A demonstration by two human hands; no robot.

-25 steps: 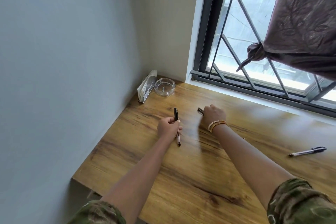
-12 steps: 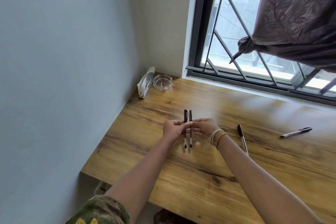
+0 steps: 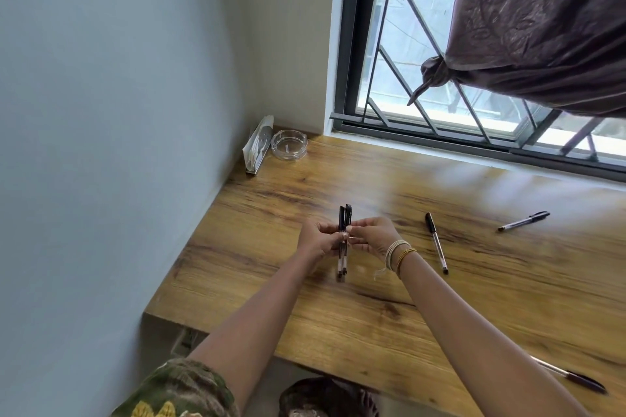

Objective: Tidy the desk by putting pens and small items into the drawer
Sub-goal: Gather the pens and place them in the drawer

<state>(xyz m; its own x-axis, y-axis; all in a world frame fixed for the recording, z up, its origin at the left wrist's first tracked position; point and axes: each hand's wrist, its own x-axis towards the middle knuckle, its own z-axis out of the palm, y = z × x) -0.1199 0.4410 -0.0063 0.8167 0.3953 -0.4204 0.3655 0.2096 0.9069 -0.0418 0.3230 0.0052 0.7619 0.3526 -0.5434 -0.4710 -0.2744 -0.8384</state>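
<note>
Two capped pens (image 3: 343, 240) stand side by side, caps up, above the wooden counter (image 3: 372, 322) — the left hand (image 3: 320, 242) has its fingers closed around their barrels, and the right hand (image 3: 374, 237) pinches them from the other side. Three more pens lie on the counter: one (image 3: 436, 242) just right of the right wrist, one (image 3: 523, 221) farther right, one (image 3: 572, 377) at the near edge. A glass ashtray (image 3: 289, 144) sits in the far corner.
</note>
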